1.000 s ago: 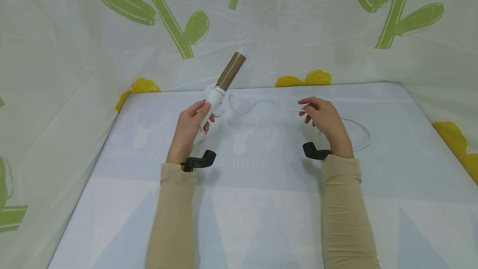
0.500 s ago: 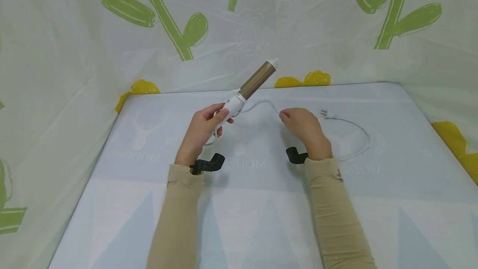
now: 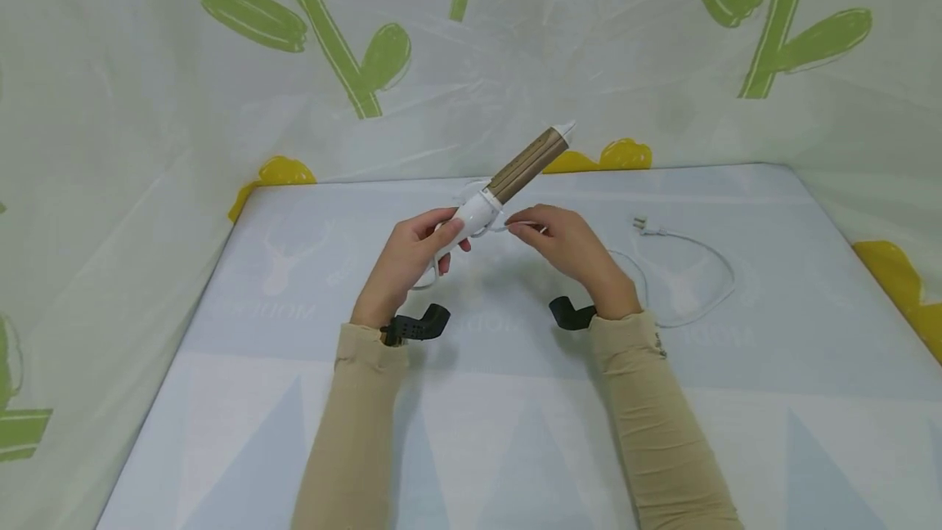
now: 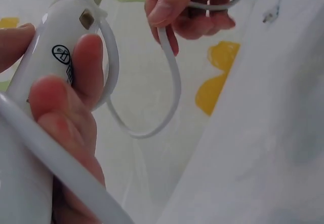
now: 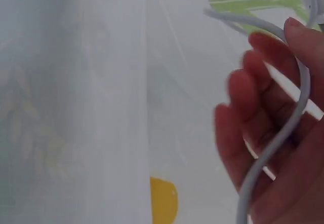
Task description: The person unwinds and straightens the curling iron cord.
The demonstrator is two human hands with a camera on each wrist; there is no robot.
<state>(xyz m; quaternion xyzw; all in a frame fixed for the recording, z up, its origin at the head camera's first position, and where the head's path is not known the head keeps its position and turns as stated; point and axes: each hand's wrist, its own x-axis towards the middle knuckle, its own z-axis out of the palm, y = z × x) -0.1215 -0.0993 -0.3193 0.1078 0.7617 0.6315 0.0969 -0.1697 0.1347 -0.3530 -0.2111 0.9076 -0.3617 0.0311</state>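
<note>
My left hand (image 3: 408, 256) grips the white handle of a curling iron (image 3: 478, 211), tilted up to the right with its bronze barrel (image 3: 528, 164) on top. In the left wrist view, fingers (image 4: 87, 72) curl round the handle, and a loop of the cord passes close beside them. My right hand (image 3: 567, 244) pinches the white power cord (image 4: 172, 77) between thumb and forefinger, just right of the handle. Its other fingers (image 5: 243, 102) are loosely bent in the right wrist view, with the cord running across the palm.
The cord's plug (image 3: 639, 224) lies on the pale blue patterned table (image 3: 471, 432) to the right, its cord curving in a loop behind the right wrist. A curtain (image 3: 589, 64) with green stems and yellow shapes hangs behind. Each wrist wears a black camera mount (image 3: 423, 324).
Both hands have come closer together. The left has carried the curling iron rightward and tilted it lower; the right has moved left along the cord, bringing the plug into sight.
</note>
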